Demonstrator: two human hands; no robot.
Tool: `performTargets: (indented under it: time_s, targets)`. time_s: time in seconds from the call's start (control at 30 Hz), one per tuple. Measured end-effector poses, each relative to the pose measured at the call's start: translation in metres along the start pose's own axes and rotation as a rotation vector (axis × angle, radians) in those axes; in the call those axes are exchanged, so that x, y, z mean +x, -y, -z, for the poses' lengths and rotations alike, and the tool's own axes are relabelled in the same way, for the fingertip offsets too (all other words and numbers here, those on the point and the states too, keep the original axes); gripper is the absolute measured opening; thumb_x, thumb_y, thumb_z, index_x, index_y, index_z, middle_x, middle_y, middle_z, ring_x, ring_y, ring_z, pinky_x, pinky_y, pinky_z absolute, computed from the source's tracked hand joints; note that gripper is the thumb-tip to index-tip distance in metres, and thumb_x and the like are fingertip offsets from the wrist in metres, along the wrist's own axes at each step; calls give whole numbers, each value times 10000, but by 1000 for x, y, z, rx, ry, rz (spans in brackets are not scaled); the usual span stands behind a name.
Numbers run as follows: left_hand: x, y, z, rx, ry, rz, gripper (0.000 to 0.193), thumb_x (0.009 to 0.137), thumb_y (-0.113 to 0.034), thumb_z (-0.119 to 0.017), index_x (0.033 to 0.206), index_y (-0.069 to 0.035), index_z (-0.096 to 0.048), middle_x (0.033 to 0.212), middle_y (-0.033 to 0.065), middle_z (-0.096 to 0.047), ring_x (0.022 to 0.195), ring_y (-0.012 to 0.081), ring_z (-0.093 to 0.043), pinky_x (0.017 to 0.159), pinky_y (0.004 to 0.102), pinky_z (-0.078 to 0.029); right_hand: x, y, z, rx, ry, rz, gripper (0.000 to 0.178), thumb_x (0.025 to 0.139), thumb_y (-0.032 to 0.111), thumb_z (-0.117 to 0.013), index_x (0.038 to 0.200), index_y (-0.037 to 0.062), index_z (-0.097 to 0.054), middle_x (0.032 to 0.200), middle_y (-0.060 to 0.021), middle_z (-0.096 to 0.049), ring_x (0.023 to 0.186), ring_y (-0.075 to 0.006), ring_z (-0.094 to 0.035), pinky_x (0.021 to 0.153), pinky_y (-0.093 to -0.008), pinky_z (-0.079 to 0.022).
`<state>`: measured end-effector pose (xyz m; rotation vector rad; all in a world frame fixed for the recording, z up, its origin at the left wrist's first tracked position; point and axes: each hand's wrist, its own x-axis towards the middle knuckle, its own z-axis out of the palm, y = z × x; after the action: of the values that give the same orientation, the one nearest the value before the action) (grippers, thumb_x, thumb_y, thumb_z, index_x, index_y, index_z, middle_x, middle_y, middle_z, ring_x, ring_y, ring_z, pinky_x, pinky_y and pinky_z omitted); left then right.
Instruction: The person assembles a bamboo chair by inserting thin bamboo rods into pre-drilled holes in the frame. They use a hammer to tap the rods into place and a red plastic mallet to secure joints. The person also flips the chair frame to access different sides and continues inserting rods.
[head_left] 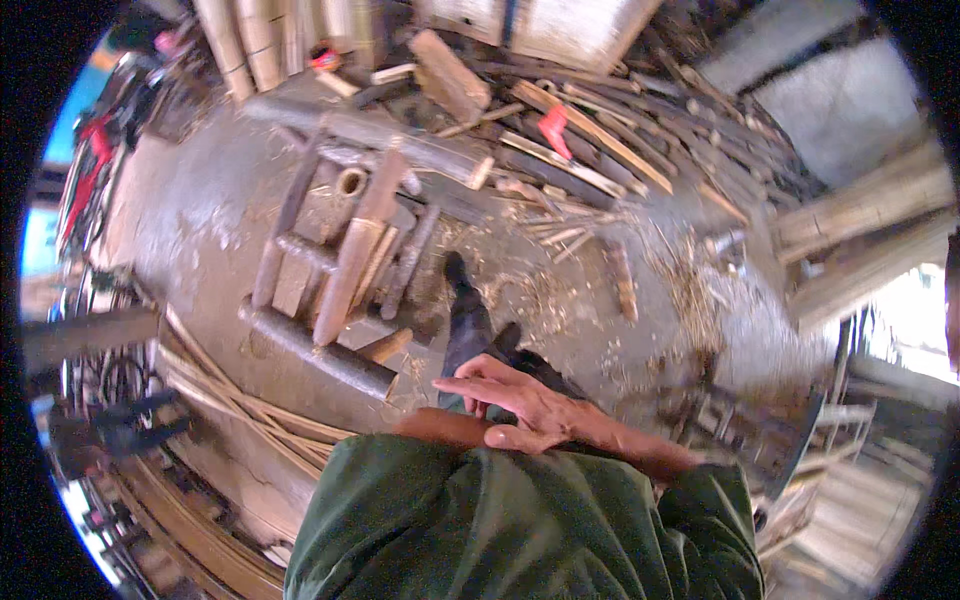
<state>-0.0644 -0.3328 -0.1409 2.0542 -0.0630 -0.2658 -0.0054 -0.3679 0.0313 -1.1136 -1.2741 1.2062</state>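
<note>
My right hand (pixel 520 405) is held in front of my waist, its fingers stretched out toward the left and nothing seen in it. My left forearm (pixel 435 425) crosses under it, and the left hand's fingers are hidden behind the right hand. Beyond my hands, to the left, a low rough frame of logs (pixel 325 365) lies on the floor. A split wooden piece (pixel 355 270) leans along it, and a hollow round tube end (pixel 352 181) shows among the logs. Neither hand touches them.
Poles and split wood (pixel 620 150) are piled at the back right, with a red boot-shaped item (pixel 554 132) on top. Wood shavings (pixel 540 295) litter the floor by my dark-shod foot (pixel 458 270). Long thin strips (pixel 250 405) lie at left. A metal rack (pixel 835 430) stands at right.
</note>
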Motion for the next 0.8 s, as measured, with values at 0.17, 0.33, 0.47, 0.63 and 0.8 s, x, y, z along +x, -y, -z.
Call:
performTargets:
  time_s: [0.17, 0.33, 0.47, 0.63, 0.8]
  targets:
    - [-8, 19, 14, 31, 2, 105, 432, 838, -266, -594, 1185, -25, -505, 1108, 233, -520, 1033, 408, -515, 870, 506, -415, -13, -15, -6, -52, -29, 104, 750, 915, 564, -418, 1412, 5, -362, 1152, -180, -441, 1046, -293, -480, 925, -397, -397]
    - [-12, 38, 25, 61, 1, 198, 428, 839, -267, -592, 1180, -23, -508, 1098, 233, -525, 1024, 408, -519, 864, 504, -419, -17, -5, -7, 23, -83, 46, 693, 919, 519, -467, 1406, 35, -374, 1160, -192, -433, 1049, -306, -486, 916, -399, -410]
    - [-13, 47, 34, 86, -2, 237, 425, 840, -269, -591, 1176, -21, -510, 1089, 233, -529, 1017, 409, -523, 859, 502, -422, -19, -2, -3, 33, -114, 103, 610, 944, 438, -479, 1407, 54, -374, 1143, -208, -455, 1051, -345, -516, 905, -413, -430]
    - [-20, 56, 43, 94, -17, 282, 422, 841, -270, -588, 1171, -18, -513, 1079, 233, -534, 1007, 409, -527, 853, 499, -426, -11, -1, -4, 106, -116, 127, 687, 922, 517, -448, 1405, 32, -378, 1137, -178, -434, 919, -265, -518, 834, -376, -449]
    - [-31, 65, 49, 89, -61, 333, 419, 842, -272, -586, 1166, -15, -516, 1068, 234, -539, 998, 409, -532, 847, 497, -429, -1, -16, -9, -52, -97, 227, 707, 927, 532, -432, 1396, 7, -378, 1125, -160, -432, 898, -252, -516, 822, -373, -447]
